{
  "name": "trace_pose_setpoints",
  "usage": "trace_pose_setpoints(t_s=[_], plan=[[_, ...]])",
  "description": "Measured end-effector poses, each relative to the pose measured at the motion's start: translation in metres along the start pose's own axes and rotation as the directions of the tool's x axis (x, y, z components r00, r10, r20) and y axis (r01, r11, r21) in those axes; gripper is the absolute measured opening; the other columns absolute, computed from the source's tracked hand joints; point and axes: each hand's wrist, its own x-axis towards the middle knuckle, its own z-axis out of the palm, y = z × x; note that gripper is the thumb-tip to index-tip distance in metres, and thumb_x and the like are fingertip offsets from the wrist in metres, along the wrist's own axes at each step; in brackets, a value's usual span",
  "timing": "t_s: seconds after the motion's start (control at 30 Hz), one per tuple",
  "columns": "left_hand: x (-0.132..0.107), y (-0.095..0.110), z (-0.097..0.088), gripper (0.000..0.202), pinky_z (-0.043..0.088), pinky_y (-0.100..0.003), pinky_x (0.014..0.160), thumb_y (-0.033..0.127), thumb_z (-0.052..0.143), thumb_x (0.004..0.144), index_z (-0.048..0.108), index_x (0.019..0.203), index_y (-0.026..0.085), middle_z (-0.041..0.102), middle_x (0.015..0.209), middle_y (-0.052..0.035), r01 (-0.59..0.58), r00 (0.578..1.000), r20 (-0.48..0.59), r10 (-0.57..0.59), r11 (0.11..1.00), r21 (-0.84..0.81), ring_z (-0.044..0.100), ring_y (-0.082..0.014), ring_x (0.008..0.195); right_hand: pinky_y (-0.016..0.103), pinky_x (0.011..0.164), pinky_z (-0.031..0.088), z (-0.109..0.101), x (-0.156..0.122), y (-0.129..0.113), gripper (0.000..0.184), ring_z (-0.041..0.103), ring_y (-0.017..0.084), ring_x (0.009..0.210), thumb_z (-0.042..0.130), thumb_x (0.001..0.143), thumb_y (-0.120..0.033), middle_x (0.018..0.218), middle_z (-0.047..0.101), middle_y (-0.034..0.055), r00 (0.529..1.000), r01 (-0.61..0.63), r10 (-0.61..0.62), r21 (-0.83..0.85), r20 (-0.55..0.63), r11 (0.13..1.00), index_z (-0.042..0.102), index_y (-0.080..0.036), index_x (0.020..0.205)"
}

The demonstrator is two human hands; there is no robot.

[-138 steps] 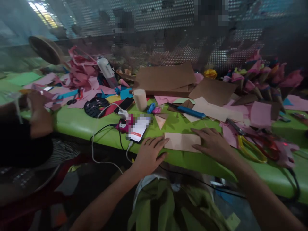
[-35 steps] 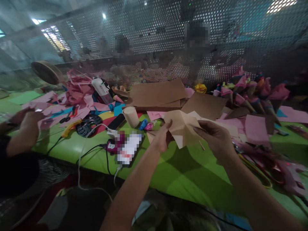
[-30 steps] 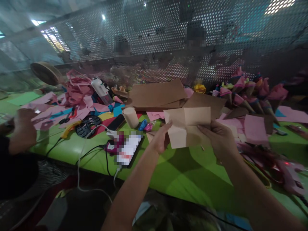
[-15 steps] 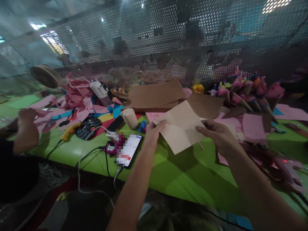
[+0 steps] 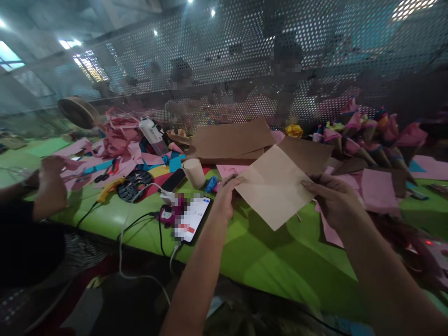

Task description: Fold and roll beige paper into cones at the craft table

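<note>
A square sheet of beige paper (image 5: pixel 275 189) is stretched between my two hands above the green table (image 5: pixel 259 261), one corner pointing toward me. My left hand (image 5: pixel 227 198) pinches its left corner, thumb on top. At the opposite corner, my right hand (image 5: pixel 329 196) grips the paper between thumb and fingers. Faint fold lines cross the sheet. Just left of my left hand lie a small blue paper piece (image 5: pixel 211 184) and a cream paper roll (image 5: pixel 194 173) standing upright.
Brown cardboard (image 5: pixel 231 137) lies behind the paper. Paper-wrapped flowers (image 5: pixel 367 135) pile up at right, near a pink glue gun (image 5: pixel 425 254). A lit phone (image 5: pixel 192 219), cables and a yellow-handled tool (image 5: pixel 111 189) sit at left, beside a co-worker's hand (image 5: pixel 52 170).
The sheet looks flatter and more spread, its folds less raised. My right hand has moved slightly away from the left. The whole view has shifted a little.
</note>
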Motion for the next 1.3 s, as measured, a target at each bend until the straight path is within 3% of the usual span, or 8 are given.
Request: trace_pose_setpoints(t_s=[0.13, 0.23, 0.4, 0.53, 0.8, 1.03, 1.17, 1.3], plan=[[-0.004, 0.002, -0.001, 0.051, 0.052, -0.037, 0.089, 0.051, 0.083, 0.064, 0.068, 0.1, 0.018, 0.076, 0.101, -0.0092, 0.043, 0.974, 0.224, -0.026, 0.997, -0.07, 0.069, -0.0282, 0.107, 0.024, 0.053, 0.054, -0.003, 0.004, 0.004, 0.036, 0.065, 0.014, 0.062, 0.095, 0.052, -0.035, 0.076, 0.072, -0.0005, 0.997, -0.036, 0.04, 0.075, -0.06, 0.997, 0.072, -0.024, 0.077], [-0.006, -0.001, -0.003, 0.044, 0.053, -0.039, 0.091, 0.043, 0.076, 0.068, 0.069, 0.104, 0.02, 0.075, 0.114, -0.0094, 0.049, 0.931, 0.365, -0.011, 0.994, -0.093, 0.068, -0.0296, 0.114, 0.021, 0.056, 0.055, -0.004, 0.008, 0.008, 0.036, 0.065, 0.012, 0.064, 0.096, 0.049, -0.031, 0.074, 0.071, -0.0018, 0.994, -0.063, 0.076, 0.149, -0.083, 0.987, 0.072, -0.024, 0.075], [-0.006, -0.016, -0.01, 0.04, 0.051, -0.044, 0.101, 0.017, 0.074, 0.062, 0.072, 0.102, 0.02, 0.076, 0.117, -0.0075, 0.101, 0.891, 0.444, -0.094, 0.995, 0.008, 0.068, -0.0307, 0.114, 0.024, 0.061, 0.057, 0.005, 0.004, 0.01, 0.032, 0.066, 0.014, 0.066, 0.095, 0.05, -0.029, 0.077, 0.073, -0.0003, 0.989, -0.134, 0.142, 0.175, -0.031, 0.975, 0.072, -0.024, 0.072], [-0.008, -0.021, -0.008, 0.042, 0.047, -0.049, 0.108, 0.024, 0.085, 0.066, 0.074, 0.106, 0.017, 0.076, 0.118, -0.0128, 0.044, 0.883, 0.464, -0.074, 0.996, 0.074, 0.065, -0.0343, 0.123, 0.025, 0.06, 0.056, 0.016, -0.006, 0.006, 0.035, 0.066, 0.015, 0.067, 0.093, 0.053, -0.032, 0.08, 0.074, 0.0014, 0.967, -0.253, 0.245, 0.124, 0.072, 0.96, 0.076, -0.023, 0.082], [-0.005, -0.02, 0.003, 0.057, 0.056, -0.041, 0.097, 0.044, 0.099, 0.047, 0.074, 0.088, 0.014, 0.078, 0.092, -0.0074, 0.035, 0.956, 0.288, -0.058, 0.996, 0.082, 0.074, -0.0283, 0.102, 0.027, 0.051, 0.046, 0.024, -0.012, 0.003, 0.036, 0.06, 0.015, 0.06, 0.091, 0.053, -0.042, 0.076, 0.073, 0.0019, 0.954, -0.233, 0.226, 0.01, 0.198, 0.972, 0.076, -0.024, 0.081], [-0.003, -0.025, 0.005, 0.048, 0.059, -0.032, 0.081, 0.043, 0.094, 0.06, 0.072, 0.09, 0.013, 0.077, 0.086, -0.0053, 0.053, 0.983, 0.175, -0.062, 0.997, 0.058, 0.074, -0.0171, 0.072, 0.032, 0.064, 0.051, 0.024, -0.014, 0.002, 0.04, 0.066, 0.022, 0.076, 0.084, 0.063, -0.061, 0.085, 0.074, 0.0035, 0.985, -0.098, 0.113, -0.12, 0.129, 0.988, 0.075, -0.027, 0.083], [-0.003, -0.026, 0.005, 0.046, 0.058, -0.03, 0.078, 0.046, 0.092, 0.062, 0.073, 0.089, 0.013, 0.076, 0.084, -0.0063, 0.035, 0.991, 0.125, -0.054, 0.988, 0.153, 0.072, -0.0168, 0.072, 0.038, 0.082, 0.053, 0.025, -0.017, -0.003, 0.047, 0.069, 0.027, 0.095, 0.074, 0.072, -0.07, 0.099, 0.076, 0.0055, 0.986, 0.007, 0.011, -0.109, 0.165, 0.994, 0.075, -0.027, 0.091], [-0.004, -0.027, 0.006, 0.043, 0.057, -0.033, 0.086, 0.05, 0.089, 0.065, 0.076, 0.085, 0.015, 0.076, 0.086, -0.0069, -0.035, 0.986, 0.169, -0.012, 0.962, 0.27, 0.071, -0.0191, 0.082, 0.038, 0.083, 0.054, 0.027, -0.019, -0.004, 0.055, 0.069, 0.026, 0.093, 0.088, 0.06, -0.061, 0.101, 0.076, 0.0064, 0.975, 0.007, 0.018, -0.112, 0.221, 0.994, 0.074, -0.026, 0.1]])
